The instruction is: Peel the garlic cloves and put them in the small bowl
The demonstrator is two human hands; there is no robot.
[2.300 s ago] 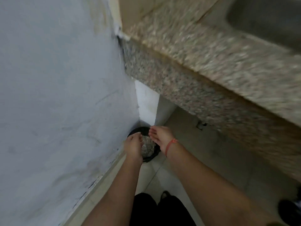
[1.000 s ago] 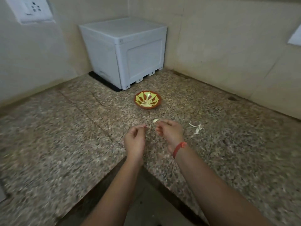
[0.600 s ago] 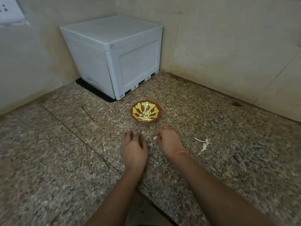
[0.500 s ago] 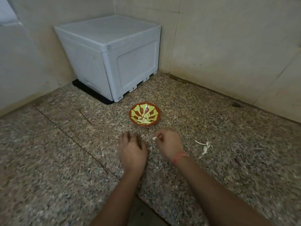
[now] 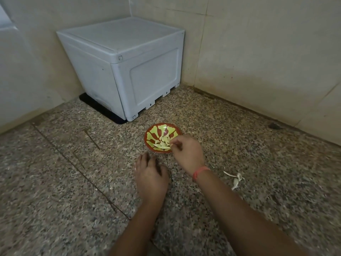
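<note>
A small red bowl with a yellow-green pattern [image 5: 149, 134] stands on the speckled granite counter [image 5: 73, 182] and holds several peeled garlic cloves [image 5: 162, 143]. My right hand [image 5: 188, 152], with a red thread at the wrist, hovers over the bowl's near right rim. Its fingertips pinch a small pale garlic clove just above the pile. My left hand [image 5: 150, 176] lies palm down on the counter just in front of the bowl, fingers straight, holding nothing.
A scrap of white garlic skin [image 5: 235, 179] lies on the counter right of my right wrist. A pale grey plastic box [image 5: 129, 71] sits on a black mat in the corner behind the bowl. Tiled walls close off the back and left.
I came up from a black bin on the floor to the counter. My left hand settled flat on the granite. My right hand carried the clove forward to the bowl.
</note>
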